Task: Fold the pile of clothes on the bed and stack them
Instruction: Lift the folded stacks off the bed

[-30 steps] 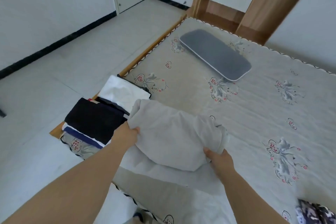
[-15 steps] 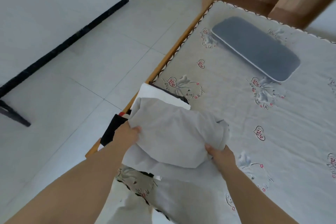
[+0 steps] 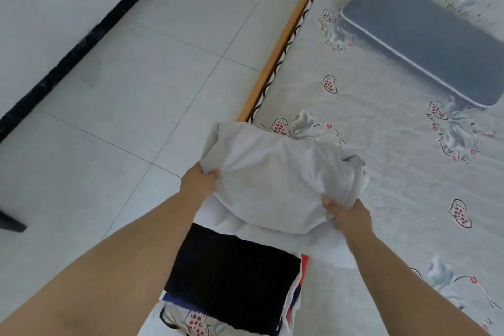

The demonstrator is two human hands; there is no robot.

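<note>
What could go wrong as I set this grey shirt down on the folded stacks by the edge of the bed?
The stacks sit right at the bed edge, so a nudge could tip the black garment toward the floor. The grey shirt looks bunched between your left hand and right hand; its fold may come loose on landing.

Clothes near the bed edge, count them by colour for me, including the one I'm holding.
Light grey, held by the left hand and right hand: 1
White, under it: 1
Black, folded: 1
Total: 3; layers beneath the black one are unclear.
</note>
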